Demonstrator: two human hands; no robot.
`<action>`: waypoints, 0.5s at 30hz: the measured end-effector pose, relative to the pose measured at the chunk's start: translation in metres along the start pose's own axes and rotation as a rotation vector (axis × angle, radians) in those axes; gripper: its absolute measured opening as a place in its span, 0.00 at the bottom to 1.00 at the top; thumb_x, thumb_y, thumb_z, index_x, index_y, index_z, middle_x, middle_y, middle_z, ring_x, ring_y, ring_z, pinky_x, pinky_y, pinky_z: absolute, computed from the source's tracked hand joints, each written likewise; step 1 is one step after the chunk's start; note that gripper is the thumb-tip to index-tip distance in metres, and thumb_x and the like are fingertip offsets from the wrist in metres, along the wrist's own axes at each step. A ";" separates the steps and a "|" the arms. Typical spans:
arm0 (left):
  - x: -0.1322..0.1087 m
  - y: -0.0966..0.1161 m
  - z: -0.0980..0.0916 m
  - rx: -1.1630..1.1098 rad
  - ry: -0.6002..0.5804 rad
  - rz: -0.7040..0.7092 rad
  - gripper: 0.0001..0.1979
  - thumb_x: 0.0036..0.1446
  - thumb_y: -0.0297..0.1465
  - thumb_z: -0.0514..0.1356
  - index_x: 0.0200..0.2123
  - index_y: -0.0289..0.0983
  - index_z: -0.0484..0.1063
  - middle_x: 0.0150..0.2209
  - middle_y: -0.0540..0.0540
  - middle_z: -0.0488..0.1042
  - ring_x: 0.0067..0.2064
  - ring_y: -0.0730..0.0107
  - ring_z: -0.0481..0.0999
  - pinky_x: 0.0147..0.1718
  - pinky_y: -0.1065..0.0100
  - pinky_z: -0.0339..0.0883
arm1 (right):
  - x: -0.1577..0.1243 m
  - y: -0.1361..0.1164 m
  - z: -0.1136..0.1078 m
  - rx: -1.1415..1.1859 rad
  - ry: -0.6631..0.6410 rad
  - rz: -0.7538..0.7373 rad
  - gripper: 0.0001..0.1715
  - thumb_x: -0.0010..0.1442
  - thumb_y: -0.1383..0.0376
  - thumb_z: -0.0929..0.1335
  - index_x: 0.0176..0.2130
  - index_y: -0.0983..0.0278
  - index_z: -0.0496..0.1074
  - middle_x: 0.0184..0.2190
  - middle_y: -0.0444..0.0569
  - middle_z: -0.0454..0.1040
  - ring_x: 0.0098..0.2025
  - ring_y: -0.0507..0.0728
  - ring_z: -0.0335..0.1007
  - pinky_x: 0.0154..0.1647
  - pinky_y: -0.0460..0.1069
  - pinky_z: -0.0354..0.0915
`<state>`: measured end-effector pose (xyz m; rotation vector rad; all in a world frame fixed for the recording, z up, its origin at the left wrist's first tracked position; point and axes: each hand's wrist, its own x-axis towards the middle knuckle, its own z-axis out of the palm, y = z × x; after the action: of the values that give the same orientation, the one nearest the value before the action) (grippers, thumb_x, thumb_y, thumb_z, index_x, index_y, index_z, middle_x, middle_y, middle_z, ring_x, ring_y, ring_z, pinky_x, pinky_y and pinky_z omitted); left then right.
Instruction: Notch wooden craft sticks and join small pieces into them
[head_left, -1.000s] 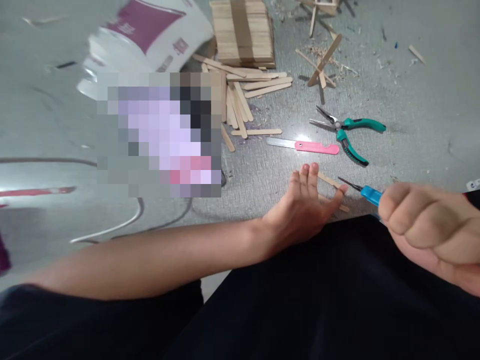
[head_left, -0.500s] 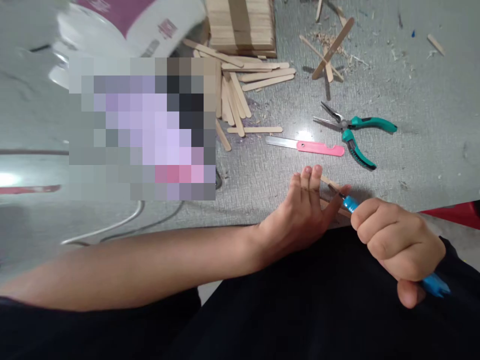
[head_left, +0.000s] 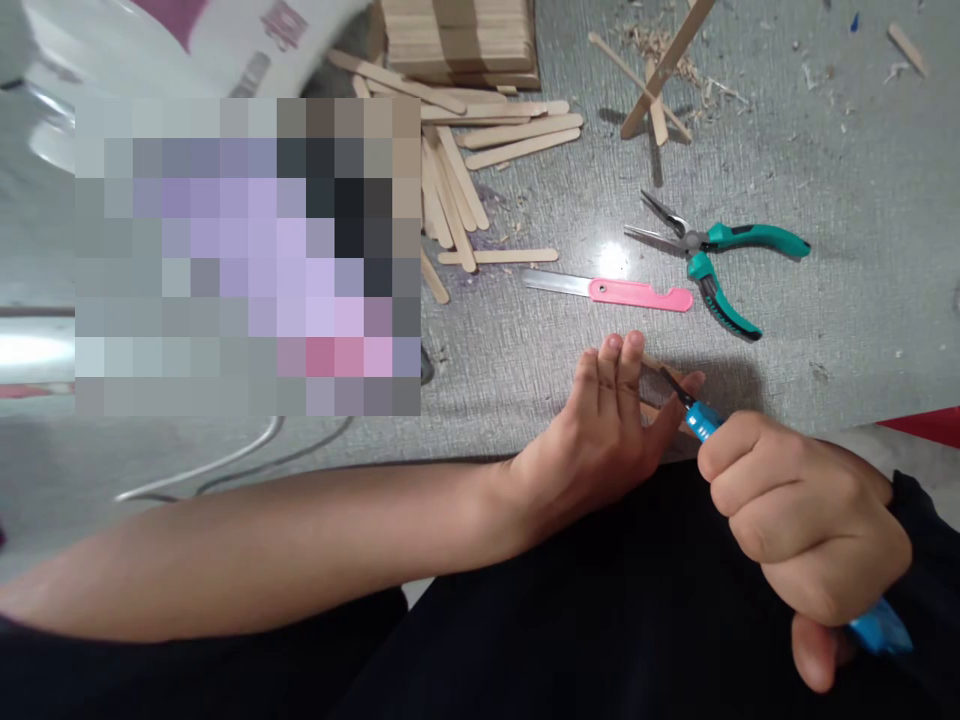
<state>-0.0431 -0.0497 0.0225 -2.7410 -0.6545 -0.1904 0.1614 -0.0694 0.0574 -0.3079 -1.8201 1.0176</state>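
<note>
In the head view, we hold a blue tool (head_left: 703, 421) in our right hand (head_left: 802, 520), fingers curled tightly, its tip at a wooden stick (head_left: 654, 363) on the table (head_left: 517, 360). Our left hand (head_left: 604, 430) partly covers that stick, fingers stretched out.

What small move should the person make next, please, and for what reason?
I would suggest drawing the thumb of the left hand slightly back: the dark tip of the blue-handled tool, gripped in the right hand, appears very close to it, near a wooden stick.
</note>
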 end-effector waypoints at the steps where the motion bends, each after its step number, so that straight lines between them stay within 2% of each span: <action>1: 0.000 0.000 0.000 0.002 0.001 0.001 0.36 0.76 0.37 0.57 0.75 0.18 0.56 0.55 0.12 0.79 0.54 0.32 0.87 0.48 0.51 0.84 | 0.000 0.000 0.000 -0.007 -0.004 0.007 0.46 0.78 0.60 0.64 0.10 0.62 0.55 0.20 0.39 0.44 0.24 0.52 0.36 0.29 0.54 0.47; 6: 0.000 0.000 -0.001 0.017 0.010 0.008 0.36 0.75 0.38 0.58 0.75 0.18 0.57 0.55 0.13 0.79 0.54 0.34 0.87 0.48 0.52 0.85 | 0.001 0.000 0.002 -0.020 -0.015 0.005 0.46 0.77 0.58 0.64 0.09 0.62 0.56 0.19 0.39 0.44 0.24 0.52 0.38 0.28 0.54 0.46; 10: 0.000 0.000 0.000 0.025 0.002 0.011 0.34 0.77 0.38 0.56 0.75 0.19 0.58 0.55 0.14 0.80 0.54 0.35 0.88 0.48 0.52 0.85 | 0.002 0.001 0.004 -0.011 -0.002 -0.025 0.47 0.78 0.53 0.64 0.09 0.61 0.56 0.19 0.39 0.43 0.24 0.52 0.39 0.28 0.54 0.44; 15: 0.000 0.000 -0.001 0.009 0.010 0.009 0.35 0.76 0.37 0.57 0.75 0.17 0.57 0.54 0.11 0.79 0.53 0.33 0.87 0.47 0.51 0.85 | 0.001 0.001 0.006 -0.011 0.028 -0.015 0.47 0.78 0.53 0.63 0.10 0.61 0.55 0.20 0.39 0.43 0.23 0.52 0.39 0.29 0.54 0.45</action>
<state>-0.0431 -0.0497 0.0236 -2.7318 -0.6389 -0.1982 0.1555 -0.0707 0.0561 -0.3134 -1.8006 0.9882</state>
